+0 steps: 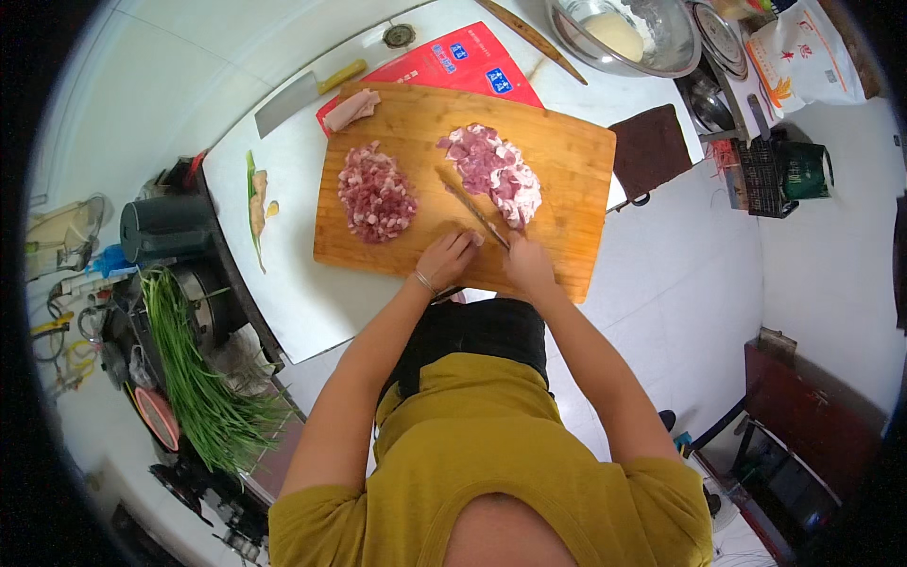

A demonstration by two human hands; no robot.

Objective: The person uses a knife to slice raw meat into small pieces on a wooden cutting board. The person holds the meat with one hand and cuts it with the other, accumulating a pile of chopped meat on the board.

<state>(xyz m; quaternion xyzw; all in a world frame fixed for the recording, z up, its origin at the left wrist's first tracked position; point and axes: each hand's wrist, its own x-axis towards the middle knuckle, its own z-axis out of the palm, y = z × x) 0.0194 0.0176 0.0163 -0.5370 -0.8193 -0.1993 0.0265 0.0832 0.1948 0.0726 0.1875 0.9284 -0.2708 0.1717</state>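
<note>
My right hand (529, 265) is closed round the handle of a knife (480, 213), its blade slanting up and left over the wooden cutting board (567, 161). Close to the blade, near the board's front edge, my left hand (448, 259) has its fingers bent and drawn together; whatever is under the fingertips is too small to make out. Just beyond the knife lies a heap of sliced pink and white meat (496, 170). Diced meat (376, 194) forms a pile on the board's left side. A pale piece of meat (351, 111) rests at its far left corner.
Past the board lie a cleaver (291, 102), a red packet (453, 61) and a curved wooden stick (534, 40). A metal bowl with dough (614, 38) stands far right. Green onion (253, 208) and ginger (261, 194) are at left. Long green leaves (194, 378) hang beside the table.
</note>
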